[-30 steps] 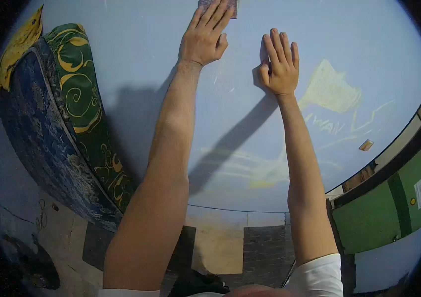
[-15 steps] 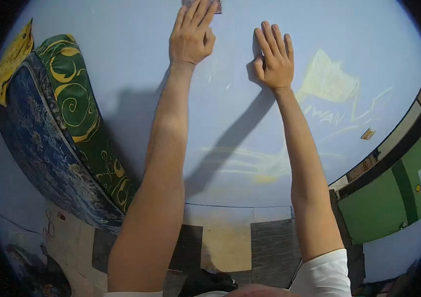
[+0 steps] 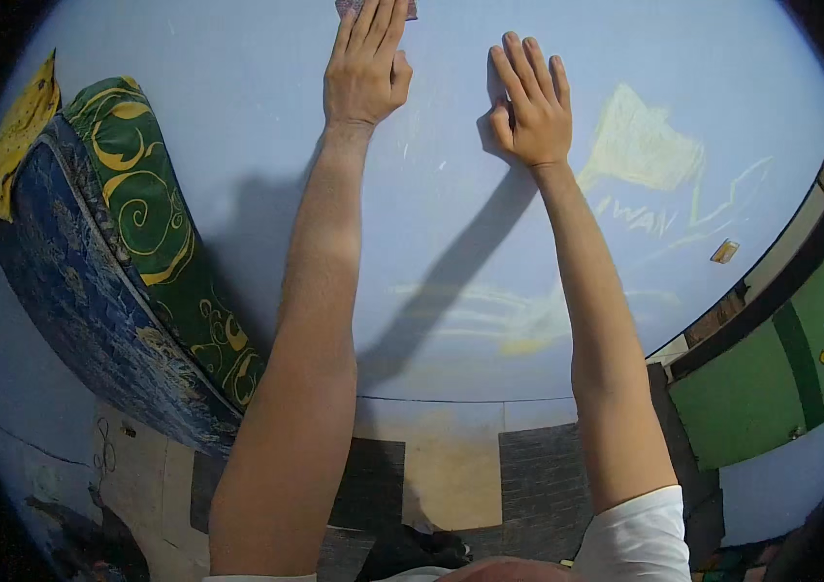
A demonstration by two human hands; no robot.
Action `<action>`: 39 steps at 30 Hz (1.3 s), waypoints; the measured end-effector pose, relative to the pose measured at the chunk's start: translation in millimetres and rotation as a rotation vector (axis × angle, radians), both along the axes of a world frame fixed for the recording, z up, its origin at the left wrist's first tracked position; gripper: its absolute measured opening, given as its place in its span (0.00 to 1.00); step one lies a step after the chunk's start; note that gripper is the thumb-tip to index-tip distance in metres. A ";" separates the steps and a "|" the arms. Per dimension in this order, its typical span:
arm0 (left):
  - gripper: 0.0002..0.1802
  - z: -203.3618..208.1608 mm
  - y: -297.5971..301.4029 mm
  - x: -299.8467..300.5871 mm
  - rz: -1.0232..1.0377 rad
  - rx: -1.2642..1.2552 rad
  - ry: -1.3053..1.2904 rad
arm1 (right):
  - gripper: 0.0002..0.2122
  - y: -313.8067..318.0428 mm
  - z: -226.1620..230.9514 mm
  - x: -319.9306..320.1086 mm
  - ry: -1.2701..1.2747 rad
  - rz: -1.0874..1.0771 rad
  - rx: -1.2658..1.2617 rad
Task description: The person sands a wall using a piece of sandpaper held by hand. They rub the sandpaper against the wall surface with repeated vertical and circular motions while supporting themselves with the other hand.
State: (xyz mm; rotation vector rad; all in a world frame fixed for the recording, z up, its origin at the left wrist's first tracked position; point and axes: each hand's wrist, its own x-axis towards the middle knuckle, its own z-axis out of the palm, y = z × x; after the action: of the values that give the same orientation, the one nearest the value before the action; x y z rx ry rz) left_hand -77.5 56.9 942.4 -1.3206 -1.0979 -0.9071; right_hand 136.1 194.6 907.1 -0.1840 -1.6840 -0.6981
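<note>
A blue wall (image 3: pixel 431 223) fills most of the view. My left hand (image 3: pixel 365 73) lies flat against it near the top edge. Its fingers are stretched over a small dark reddish-brown patterned piece (image 3: pixel 411 12), cut off by the frame; whether it is cloth or paper I cannot tell. Further right, my right hand (image 3: pixel 534 107) rests palm down on the wall with fingers straight and nothing in it. Both arms reach up almost straight. Beside the right hand, a pale yellow drawing (image 3: pixel 646 141) marks the wall, with more yellowish smears below.
At the left a blue patterned mattress (image 3: pixel 92 272) and a green-and-yellow cushion (image 3: pixel 140 194) lean, with a yellow cloth (image 3: pixel 26 136) over them. A green door (image 3: pixel 737 398) stands at the right. Dark mats (image 3: pixel 543 475) lie on the floor below.
My left hand has slid slightly left along the wall, the patterned piece moving with it. My right hand stays in nearly the same place while the whole view shifts a little.
</note>
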 end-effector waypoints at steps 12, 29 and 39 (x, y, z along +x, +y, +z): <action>0.43 0.5 -3.1 -1.4 -0.013 -0.031 0.006 | 0.34 2.1 0.6 -0.3 0.003 -0.014 0.012; 0.36 -5.4 6.1 -10.5 -0.080 0.070 -0.037 | 0.34 -2.0 1.7 -3.2 0.002 -0.017 0.003; 0.40 -5.4 2.0 -5.9 -0.026 -0.065 0.045 | 0.34 -4.4 3.6 0.8 -0.005 -0.025 0.007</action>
State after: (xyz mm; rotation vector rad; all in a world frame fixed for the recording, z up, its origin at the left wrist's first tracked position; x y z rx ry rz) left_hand -83.4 58.9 937.0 -1.4051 -1.0851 -0.8634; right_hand 136.9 190.2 910.7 -0.1990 -1.6859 -0.7240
